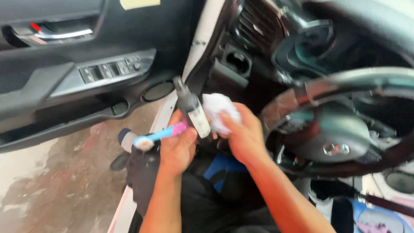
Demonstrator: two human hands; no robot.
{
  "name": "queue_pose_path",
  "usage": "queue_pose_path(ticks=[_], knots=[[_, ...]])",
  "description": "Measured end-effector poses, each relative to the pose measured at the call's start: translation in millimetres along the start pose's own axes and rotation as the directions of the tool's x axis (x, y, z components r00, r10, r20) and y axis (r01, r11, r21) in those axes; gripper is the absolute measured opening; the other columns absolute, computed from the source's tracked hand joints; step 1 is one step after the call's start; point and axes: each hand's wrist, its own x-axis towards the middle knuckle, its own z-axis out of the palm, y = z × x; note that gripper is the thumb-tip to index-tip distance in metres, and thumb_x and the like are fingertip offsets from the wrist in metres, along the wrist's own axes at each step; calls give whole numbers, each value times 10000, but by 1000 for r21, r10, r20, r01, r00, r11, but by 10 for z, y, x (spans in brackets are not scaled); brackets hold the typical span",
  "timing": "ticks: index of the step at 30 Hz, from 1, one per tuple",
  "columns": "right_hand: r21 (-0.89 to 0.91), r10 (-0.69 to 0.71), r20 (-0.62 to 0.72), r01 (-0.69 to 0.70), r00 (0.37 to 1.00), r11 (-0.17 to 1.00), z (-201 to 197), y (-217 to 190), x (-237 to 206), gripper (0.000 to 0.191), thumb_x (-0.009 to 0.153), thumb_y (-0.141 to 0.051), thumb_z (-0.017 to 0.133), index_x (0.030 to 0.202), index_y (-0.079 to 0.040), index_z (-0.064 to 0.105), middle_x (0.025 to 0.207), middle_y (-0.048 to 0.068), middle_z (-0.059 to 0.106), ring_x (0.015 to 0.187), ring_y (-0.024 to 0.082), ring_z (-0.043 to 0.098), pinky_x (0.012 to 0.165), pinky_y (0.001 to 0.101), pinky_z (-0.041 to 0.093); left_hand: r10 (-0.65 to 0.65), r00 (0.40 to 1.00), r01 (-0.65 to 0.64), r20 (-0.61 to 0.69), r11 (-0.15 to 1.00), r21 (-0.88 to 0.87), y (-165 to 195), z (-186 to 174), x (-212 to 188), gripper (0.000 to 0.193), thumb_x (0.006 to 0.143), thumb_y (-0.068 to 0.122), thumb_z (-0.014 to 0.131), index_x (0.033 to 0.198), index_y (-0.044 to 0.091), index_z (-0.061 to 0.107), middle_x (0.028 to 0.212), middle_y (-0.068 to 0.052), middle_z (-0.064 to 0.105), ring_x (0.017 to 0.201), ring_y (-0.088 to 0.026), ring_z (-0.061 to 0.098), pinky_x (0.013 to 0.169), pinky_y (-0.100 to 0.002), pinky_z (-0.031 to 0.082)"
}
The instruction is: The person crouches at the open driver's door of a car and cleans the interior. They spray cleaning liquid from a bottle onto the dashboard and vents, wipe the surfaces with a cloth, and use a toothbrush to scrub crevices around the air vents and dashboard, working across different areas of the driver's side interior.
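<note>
- The left hand [176, 149] has its fingers curled tight around two things at once: a small dark spray bottle [192, 110] and a brush [157, 136] with a pink and blue handle.
- The bottle stands nearly upright in that grip, nozzle end up and tilted a little toward the door, while the brush sticks out sideways to the left with its pale bristle head clear of the palm; held this way, both tools stay in one hand and the other is free.
- The right hand [243, 138] has its fingers closed on a bunched white cloth [220, 112], pressed up just beside the bottle's label, so cloth and bottle touch or nearly touch; motion blur makes it hard to say which.
- Both hands meet in front of the person's lap, over dark trousers [202, 207] and a blue patch of seat or clothing.
- To the right, near the right wrist, sits the steering wheel [340, 142], with the dashboard vents [254, 26] above it.
- To the left, the open car door [86, 77] shows its window switches and chrome handle, and beyond the sill lies a wet concrete floor [51, 185].
</note>
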Motion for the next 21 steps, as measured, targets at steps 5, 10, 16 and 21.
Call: queue_pose_path(ticks=[5, 10, 16, 21], knots=[[-882, -913, 201, 471, 355, -11, -157, -788, 48, 381, 941, 69, 628, 1308, -30, 604, 1270, 145, 528, 1223, 292, 528, 1069, 387, 432, -26, 991, 36, -131, 996, 80, 25, -509, 187, 605, 988, 249, 686, 1470, -49, 473, 1178, -135, 679, 990, -234, 705, 919, -402, 566], [-941, -731, 333, 261, 596, -215, -48, -665, 798, 166, 924, -25, 706, 1084, -58, 686, 1162, 158, 621, 1138, 367, 533, 1014, 464, 424, -104, 931, 118, -350, 993, 19, -65, -827, 262, 586, 921, 95, 627, 1471, -16, 460, 1196, -63, 666, 990, -156, 672, 850, -394, 620], [-717, -47, -259, -159, 965, 679, -143, -471, 1574, 270, 999, -271, 604, 978, -41, 745, 947, 190, 656, 843, 296, 596, 699, 367, 444, -6, 951, 24, -309, 998, 54, -45, -913, 158, 575, 947, 52, 645, 1497, -22, 492, 1164, -69, 670, 932, -172, 656, 857, -340, 564], [-629, -197, -138, 68, 971, 774, -457, -610, 1750, 106, 834, -78, 597, 920, -15, 605, 852, 80, 651, 724, 188, 616, 617, 327, 464, 10, 948, 13, -318, 997, 71, -9, -918, 103, 574, 974, 121, 669, 1506, -16, 503, 1152, -65, 670, 932, -155, 644, 856, -321, 557]])
